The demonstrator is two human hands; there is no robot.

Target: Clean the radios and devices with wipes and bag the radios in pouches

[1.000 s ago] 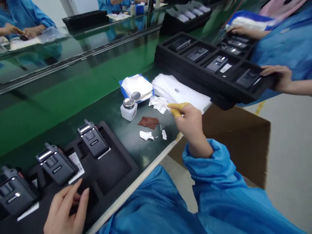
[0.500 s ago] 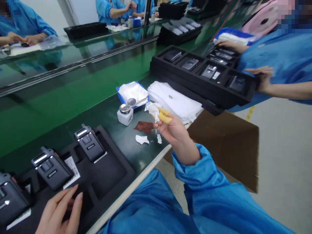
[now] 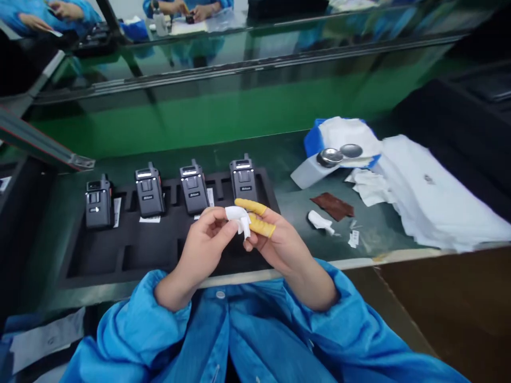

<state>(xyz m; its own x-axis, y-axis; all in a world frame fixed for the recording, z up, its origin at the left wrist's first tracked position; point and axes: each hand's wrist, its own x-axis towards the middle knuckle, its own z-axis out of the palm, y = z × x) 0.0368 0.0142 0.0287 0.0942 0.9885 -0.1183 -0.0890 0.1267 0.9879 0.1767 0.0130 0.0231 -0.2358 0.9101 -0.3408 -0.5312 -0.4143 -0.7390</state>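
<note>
A small folded white wipe [image 3: 238, 215] is pinched between my two hands, above the front of a black foam tray [image 3: 149, 260]. My left hand [image 3: 203, 242] grips its left side with thumb and fingers. My right hand [image 3: 285, 242] wears yellow finger cots [image 3: 257, 217] on two fingers and holds the wipe's right side. Behind the hands, several dark handheld radios stand in a row in the tray; the rightmost radio [image 3: 242, 178] is nearest my fingers. White barcode labels [image 3: 210, 197] show beside some radios.
To the right are a white dispenser bottle with a metal lid [image 3: 311, 171], a blue tray of white wipes [image 3: 313, 139], a brown cloth scrap [image 3: 333, 206], a crumpled white scrap [image 3: 319, 220] and stacked white sheets [image 3: 443, 186]. A metal bar [image 3: 43, 139] juts in from the left.
My view has swung left. My left hand has come up from beside the tray and taken hold of the wipe. My right hand has brought the wipe over the tray.
</note>
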